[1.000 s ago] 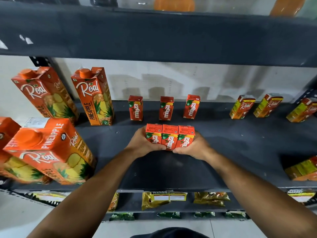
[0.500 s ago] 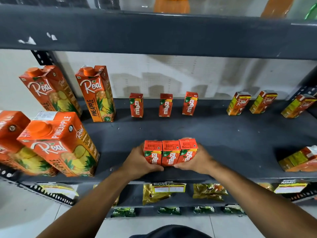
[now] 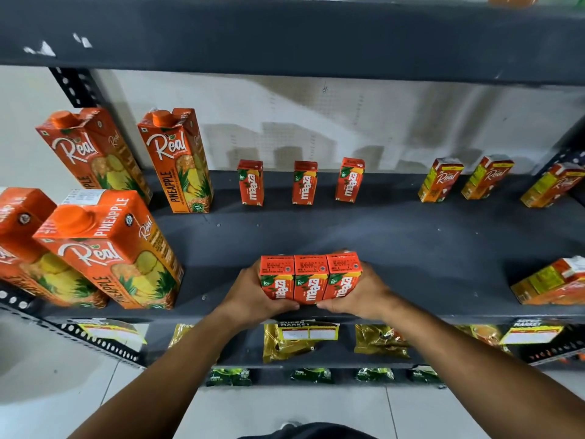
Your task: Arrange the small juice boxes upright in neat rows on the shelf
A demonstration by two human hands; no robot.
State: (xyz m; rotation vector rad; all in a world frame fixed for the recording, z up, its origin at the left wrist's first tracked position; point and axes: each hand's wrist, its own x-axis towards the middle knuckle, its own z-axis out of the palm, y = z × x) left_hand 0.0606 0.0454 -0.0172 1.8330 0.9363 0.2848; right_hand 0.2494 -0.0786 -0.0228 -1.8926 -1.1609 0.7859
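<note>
now the left hand (image 3: 253,293) and right hand (image 3: 364,293), each grip closed on the ends of three pressed-together maaza boxes (image 3: 310,277), have drawn them back from mid-shelf to the shelf (image 3: 411,248) front edge, likely starting a front row.

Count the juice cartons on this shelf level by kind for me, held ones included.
Small Maaza boxes at the back: 3
Small Maaza boxes pressed together between left hand and right hand, at: 3
Large Real pineapple cartons: 4
Small Real cartons on the right: 4
Total: 14
</note>
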